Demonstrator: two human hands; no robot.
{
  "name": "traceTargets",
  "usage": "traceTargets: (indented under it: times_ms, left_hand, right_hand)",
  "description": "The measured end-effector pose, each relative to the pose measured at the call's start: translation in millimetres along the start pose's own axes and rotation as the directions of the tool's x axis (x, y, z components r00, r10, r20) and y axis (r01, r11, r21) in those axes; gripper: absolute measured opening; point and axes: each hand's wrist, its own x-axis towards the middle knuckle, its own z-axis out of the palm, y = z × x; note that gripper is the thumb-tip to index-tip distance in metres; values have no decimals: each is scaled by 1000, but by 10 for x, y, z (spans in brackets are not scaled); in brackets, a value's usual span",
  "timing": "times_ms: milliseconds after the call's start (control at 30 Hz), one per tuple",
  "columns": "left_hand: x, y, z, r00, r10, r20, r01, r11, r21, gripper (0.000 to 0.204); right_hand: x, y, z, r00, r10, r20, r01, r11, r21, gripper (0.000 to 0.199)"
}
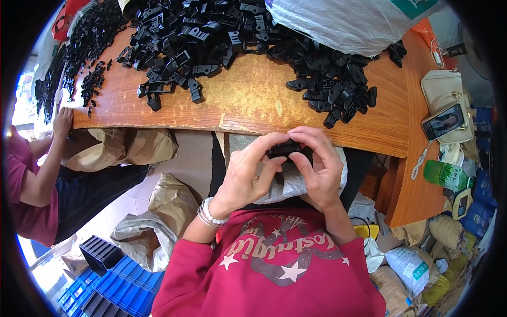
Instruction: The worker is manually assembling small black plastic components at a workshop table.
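Note:
A small black plastic part is pinched between both my hands, just in front of the table's near edge. My left hand grips its left end between thumb and fingers. On the other end are the thumb and fingertips of my right hand. My fingers cover much of the part, so its full shape is hidden. Beneath my hands, a pale woven sack lies over my lap. Beyond them on the wooden table lie a large heap of black plastic parts and a second heap to the right.
A white sack rests at the table's back. At right are a phone on a cream bag and a green bottle. A co-worker sits at left, by smaller black pieces. Blue crates stand lower left.

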Motion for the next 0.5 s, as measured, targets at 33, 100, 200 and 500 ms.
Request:
traceTargets:
  times_ms: [33, 100, 200, 500]
  left_hand:
    - [-21, -16, 19, 1000, -2, 0, 2, 1000, 2, 41]
    - [-68, -36, 73, 999, 3, -41, -3, 1000, 1, 39]
    - [10, -55, 29, 997, 75, -35, -73, 995, 74, 36]
    - [453, -737, -949, 825, -113, -553, 435, 752, 496, 26]
  right_hand:
    - [-22, 23, 21, 1000, 1, 1, -1, 1000, 3, 26]
    - [-62, 75, 58, 997, -46, -58, 45, 999, -17, 23]
    - [-67, 57, -5, 998, -48, -44, 45, 998, -53, 22]
    - [101, 225, -405, 938, -136, -319, -91, 791, -605, 10]
